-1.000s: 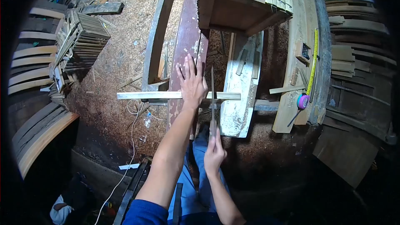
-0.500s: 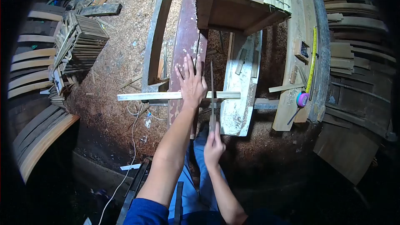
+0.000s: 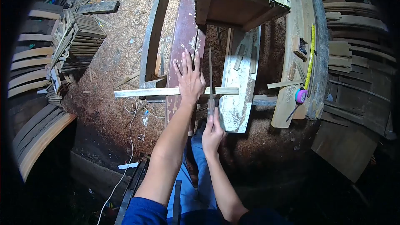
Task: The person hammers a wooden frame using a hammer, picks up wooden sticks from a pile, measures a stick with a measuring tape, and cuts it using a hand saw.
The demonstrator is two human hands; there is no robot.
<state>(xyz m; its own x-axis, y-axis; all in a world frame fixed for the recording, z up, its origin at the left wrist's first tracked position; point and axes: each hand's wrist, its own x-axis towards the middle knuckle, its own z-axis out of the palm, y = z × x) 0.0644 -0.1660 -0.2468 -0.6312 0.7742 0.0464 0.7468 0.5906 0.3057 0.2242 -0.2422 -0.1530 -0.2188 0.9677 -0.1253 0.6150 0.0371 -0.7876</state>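
Maroon plank (image 3: 181, 37), paint worn, runs lengthwise. White-smeared board (image 3: 233, 114) right of it. Pale wooden strip (image 3: 146, 93) lies crosswise over both. Handsaw (image 3: 211, 73) blade crosses strip, between plank and board. Left hand (image 3: 191, 84) open, fingers spread, pressed flat over strip and plank. Right hand (image 3: 213, 133) closed around handsaw's near end. Purple-cased tape measure (image 3: 301, 96) far right.

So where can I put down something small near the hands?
Bare: the near end of the white board, below the wood strip; the purple plank beyond the left hand. Crowded: the pale plank around the tape measure and offcuts.
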